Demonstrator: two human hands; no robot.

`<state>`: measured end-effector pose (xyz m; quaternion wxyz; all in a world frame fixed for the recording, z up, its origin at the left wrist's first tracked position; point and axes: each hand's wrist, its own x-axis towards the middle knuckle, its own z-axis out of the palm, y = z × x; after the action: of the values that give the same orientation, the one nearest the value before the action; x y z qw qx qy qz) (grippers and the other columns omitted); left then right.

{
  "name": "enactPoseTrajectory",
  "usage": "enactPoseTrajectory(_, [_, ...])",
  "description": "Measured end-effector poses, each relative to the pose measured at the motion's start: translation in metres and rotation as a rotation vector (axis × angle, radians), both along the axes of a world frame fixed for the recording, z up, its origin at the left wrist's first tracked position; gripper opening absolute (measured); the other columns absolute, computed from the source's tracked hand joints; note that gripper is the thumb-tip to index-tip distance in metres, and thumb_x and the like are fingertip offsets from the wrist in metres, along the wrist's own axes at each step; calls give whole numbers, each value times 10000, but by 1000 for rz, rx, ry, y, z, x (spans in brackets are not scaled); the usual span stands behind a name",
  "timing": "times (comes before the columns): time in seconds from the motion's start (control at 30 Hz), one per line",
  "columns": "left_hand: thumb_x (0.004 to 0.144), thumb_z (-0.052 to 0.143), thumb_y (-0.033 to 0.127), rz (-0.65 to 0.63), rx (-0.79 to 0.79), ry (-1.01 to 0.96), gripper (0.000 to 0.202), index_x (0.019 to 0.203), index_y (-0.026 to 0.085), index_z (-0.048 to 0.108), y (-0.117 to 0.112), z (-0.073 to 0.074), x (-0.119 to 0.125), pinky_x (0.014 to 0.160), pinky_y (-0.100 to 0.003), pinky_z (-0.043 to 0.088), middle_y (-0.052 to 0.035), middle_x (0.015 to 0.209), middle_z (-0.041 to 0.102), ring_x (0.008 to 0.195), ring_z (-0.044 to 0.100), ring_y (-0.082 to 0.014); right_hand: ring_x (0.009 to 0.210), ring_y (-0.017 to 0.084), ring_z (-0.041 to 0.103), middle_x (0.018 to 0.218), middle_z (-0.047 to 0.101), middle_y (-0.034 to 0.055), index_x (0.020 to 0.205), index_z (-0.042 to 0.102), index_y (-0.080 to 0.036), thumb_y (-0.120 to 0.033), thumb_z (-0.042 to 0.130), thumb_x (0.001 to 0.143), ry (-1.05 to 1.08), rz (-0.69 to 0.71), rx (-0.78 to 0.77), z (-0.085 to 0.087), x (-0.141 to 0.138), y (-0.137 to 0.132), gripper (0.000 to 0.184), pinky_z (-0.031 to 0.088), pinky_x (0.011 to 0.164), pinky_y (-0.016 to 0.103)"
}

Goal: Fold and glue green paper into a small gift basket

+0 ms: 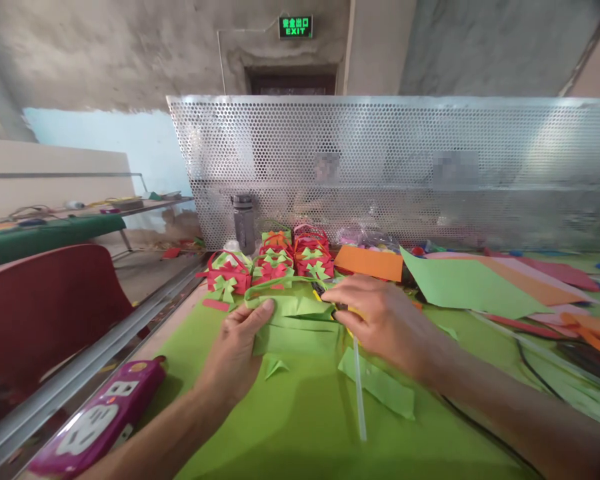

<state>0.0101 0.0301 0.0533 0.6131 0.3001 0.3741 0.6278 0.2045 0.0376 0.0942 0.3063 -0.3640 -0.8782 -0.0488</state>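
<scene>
A light green paper handbag [300, 333] with a thin looped handle is held over the green table. My left hand [243, 337] pinches its left side, thumb on the front. My right hand [375, 320] is wrapped round a yellow and black hot glue gun [353, 321], mostly hidden by the fingers. Its nozzle end is at the bag's upper right, and I cannot tell whether it touches. A clear glue stick [360, 393] sticks out of it toward me. Below the bag lie a small folded green scrap [276, 367] and a green paper strip [387, 387].
Finished red and green paper bags [273, 263] with bows stand behind, beside a grey bottle [243, 223]. Green and orange paper sheets [470, 283] lie right. A purple pencil case [105, 413] is at front left. A perforated metal screen [380, 147] bounds the back.
</scene>
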Motion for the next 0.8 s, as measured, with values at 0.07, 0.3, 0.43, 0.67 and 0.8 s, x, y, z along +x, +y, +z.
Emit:
enactPoseTrajectory(0.07, [664, 715, 153, -21, 19, 19, 112, 657, 158, 602, 4, -1, -3, 452, -181, 493, 21, 558, 637, 489, 609, -109, 859, 182, 608, 952, 668, 59, 979, 635, -187, -155, 558, 805, 217, 18, -65, 6, 6, 3, 193, 478, 779, 337])
enactPoseTrajectory(0.3, [577, 775, 221, -41, 80, 68, 185, 585, 166, 599, 6, -2, -5, 461, -178, 465, 18, 538, 642, 572, 638, -140, 948, 229, 630, 1088, 637, 152, 1266, 443, -139, -400, 639, 755, 575, 72, -775, 0, 9, 21, 607, 515, 777, 353])
enactPoseTrajectory(0.43, [546, 780, 224, -19, 92, 142, 182, 548, 167, 607, 2, 8, 0, 395, -170, 414, 18, 492, 622, 497, 604, -129, 930, 211, 630, 1046, 653, 125, 1328, 362, -164, -361, 690, 715, 559, 139, -925, -6, 2, 21, 723, 501, 790, 348])
enactPoseTrajectory(0.67, [567, 767, 205, -25, 46, 192, 200, 503, 169, 581, -4, 16, 3, 411, -177, 432, 17, 480, 620, 474, 593, -124, 773, 158, 613, 890, 649, 54, 1263, 410, -163, -249, 655, 721, 591, 142, -866, -16, -6, 22, 601, 482, 687, 305])
enactPoseTrajectory(0.8, [579, 774, 230, -58, 78, 136, 172, 624, 159, 625, 2, 1, -2, 422, -181, 444, 7, 578, 666, 510, 618, -127, 703, 136, 579, 883, 646, 42, 1250, 417, -179, -239, 606, 746, 572, 107, -720, -19, -8, 19, 541, 466, 642, 288])
